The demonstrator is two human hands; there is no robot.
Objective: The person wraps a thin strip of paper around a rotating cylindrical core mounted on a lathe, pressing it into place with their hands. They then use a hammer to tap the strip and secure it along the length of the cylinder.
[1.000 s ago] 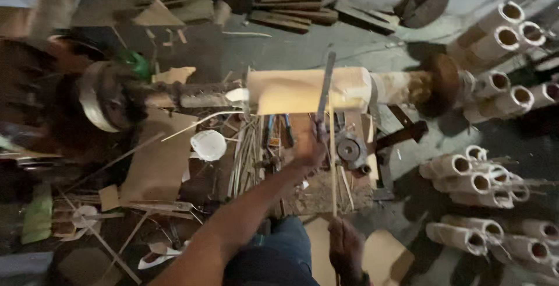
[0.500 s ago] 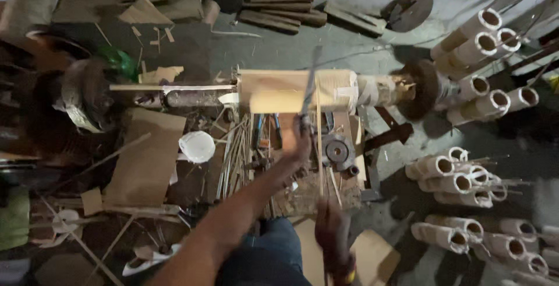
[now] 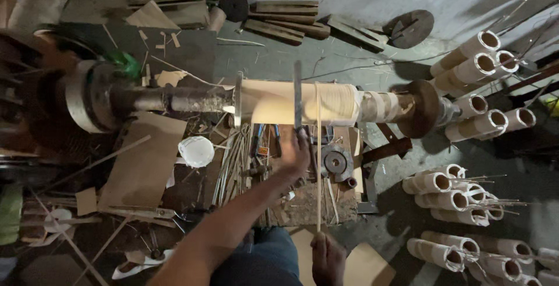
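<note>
Left hand (image 3: 296,156) fingers are gripping a stiff, narrow blade (image 3: 297,96) low; right hand (image 3: 327,257) fingers are pinching a thin, brittle stick (image 3: 318,158).

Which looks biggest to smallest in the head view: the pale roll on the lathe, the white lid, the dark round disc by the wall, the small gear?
1. Pale roll, clearly the largest.
2. Dark round disc.
3. White lid, near the disc's size; the disc lies farther off, so their order is unsure.
4. Small gear, smallest.
</note>
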